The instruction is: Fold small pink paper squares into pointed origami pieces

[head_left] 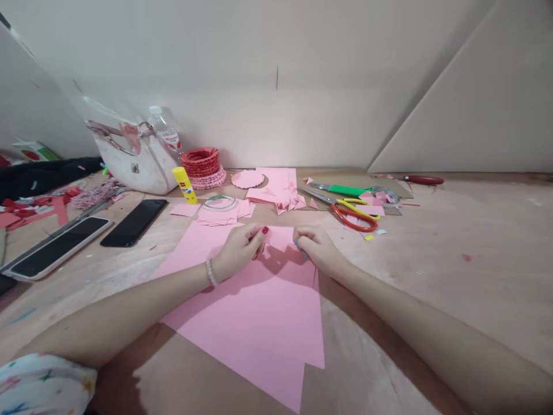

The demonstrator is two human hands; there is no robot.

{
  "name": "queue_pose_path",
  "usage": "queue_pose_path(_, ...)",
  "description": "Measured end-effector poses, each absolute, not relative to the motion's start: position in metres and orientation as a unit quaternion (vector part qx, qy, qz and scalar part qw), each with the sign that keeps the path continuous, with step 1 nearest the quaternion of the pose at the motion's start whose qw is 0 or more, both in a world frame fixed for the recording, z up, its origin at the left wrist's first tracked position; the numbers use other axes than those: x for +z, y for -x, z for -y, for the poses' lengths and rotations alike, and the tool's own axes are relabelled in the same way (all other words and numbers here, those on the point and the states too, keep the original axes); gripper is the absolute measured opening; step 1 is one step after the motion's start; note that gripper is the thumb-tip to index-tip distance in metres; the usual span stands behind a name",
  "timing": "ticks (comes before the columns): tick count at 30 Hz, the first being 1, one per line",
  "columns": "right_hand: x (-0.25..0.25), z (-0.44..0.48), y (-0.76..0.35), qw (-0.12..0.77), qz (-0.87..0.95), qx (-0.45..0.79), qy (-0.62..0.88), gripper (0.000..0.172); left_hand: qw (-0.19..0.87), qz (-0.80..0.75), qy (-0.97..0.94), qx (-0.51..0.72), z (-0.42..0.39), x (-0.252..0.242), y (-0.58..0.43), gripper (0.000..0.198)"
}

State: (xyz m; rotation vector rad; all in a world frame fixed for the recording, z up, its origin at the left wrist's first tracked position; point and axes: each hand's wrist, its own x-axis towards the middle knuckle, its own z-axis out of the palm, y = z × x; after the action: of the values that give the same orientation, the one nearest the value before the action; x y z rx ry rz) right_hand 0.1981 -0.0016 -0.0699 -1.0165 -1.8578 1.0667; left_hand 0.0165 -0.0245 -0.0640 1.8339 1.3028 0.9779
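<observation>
Two large pink paper sheets [254, 323] overlap on the table, their lower corners fanned apart. Above their upper part, my left hand [242, 248] is closed in a pinch, thumb on top with a red nail. A short gap away, my right hand [317, 248] is curled, its fingers pressed together and blue nails showing. Whatever either hand pinches is hidden by the fingers or blends with the pink beneath. Shadows of both hands fall on the sheets. Just beyond lie small pink paper squares [216, 217] with a roll of tape [219, 203] on them.
A yellow glue stick [185, 185] stands near stacked red and pink paper rings [201, 164]. Folded pink pieces [289, 197], orange-handled scissors [354, 219] and green-handled scissors [345, 189] lie behind. Two phones [135, 222], a white handbag [138, 167] and a bottle [164, 129] are left.
</observation>
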Motion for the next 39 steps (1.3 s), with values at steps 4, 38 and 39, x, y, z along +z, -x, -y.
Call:
queue_pose_path(4,-0.071,-0.001,-0.199,0.398,0.681,0.514,0.337,0.014,0.441,-0.471,-0.674,0.359,0.022,-0.066,-0.016,0.036)
queue_pose_path(38,-0.081,-0.001,-0.194,0.365,0.724,0.464,0.357,0.011,0.597,-0.381,-0.662,0.247,0.025,-0.067,-0.013,0.018)
queue_pose_path(39,-0.081,-0.001,-0.195,0.365,0.728,0.461,0.354,0.011,0.592,-0.385,-0.664,0.248,0.025,-0.068,-0.014,0.018)
